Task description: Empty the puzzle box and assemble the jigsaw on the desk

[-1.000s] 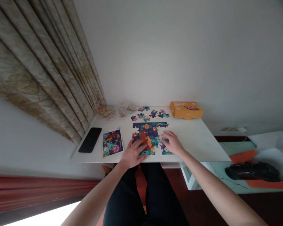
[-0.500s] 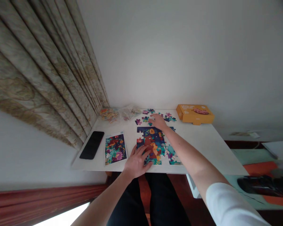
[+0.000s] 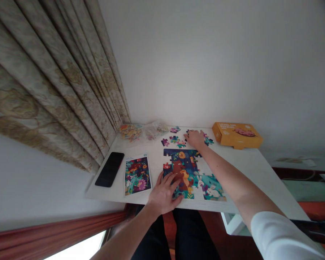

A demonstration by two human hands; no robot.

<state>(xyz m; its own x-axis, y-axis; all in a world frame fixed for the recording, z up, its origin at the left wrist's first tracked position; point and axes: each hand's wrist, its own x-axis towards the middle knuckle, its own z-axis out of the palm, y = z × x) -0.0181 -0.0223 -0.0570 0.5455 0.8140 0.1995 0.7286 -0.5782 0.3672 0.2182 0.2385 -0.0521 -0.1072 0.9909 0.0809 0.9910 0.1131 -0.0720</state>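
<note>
A partly joined jigsaw puzzle (image 3: 182,166) lies at the table's front, showing a brown bear, white rabbits and dark blue sky, with gaps on its left and right sides. Spread flat on its lower left part is my left hand (image 3: 164,193), fingers apart. Behind the puzzle, my right hand (image 3: 195,139) reaches down over loose pieces, its fingers bent and slightly apart; the pieces beneath it are partly hidden. Other loose puzzle pieces (image 3: 175,139) lie just left of that hand, and more pieces (image 3: 208,139) show on its right.
A picture card (image 3: 137,174) and a black phone (image 3: 109,169) lie on the left of the white table (image 3: 241,169). Clear bags of pieces (image 3: 131,132) sit at the back left, by the curtain (image 3: 78,83). An orange box (image 3: 237,135) stands at the back right.
My right hand has moved right across the loose pieces, uncovering some on its left. My left hand stays on the puzzle. The view has shifted slightly.
</note>
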